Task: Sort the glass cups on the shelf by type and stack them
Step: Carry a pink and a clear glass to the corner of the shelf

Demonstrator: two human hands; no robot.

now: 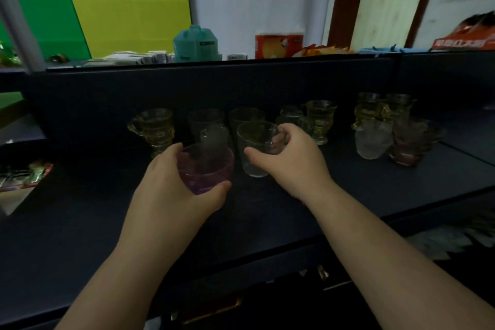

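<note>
Both hands grip cups — left hand (171, 185) purple cup (205, 169), right hand (289, 155) clear cup (255, 147).

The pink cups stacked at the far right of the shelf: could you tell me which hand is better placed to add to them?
Probably the left hand: it holds the pink cup, though farther from the pink stack.

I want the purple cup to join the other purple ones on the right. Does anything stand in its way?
Yes. The left hand holds the purple cup; the right hand with its clear cup lies between it and the purple stack.
</note>
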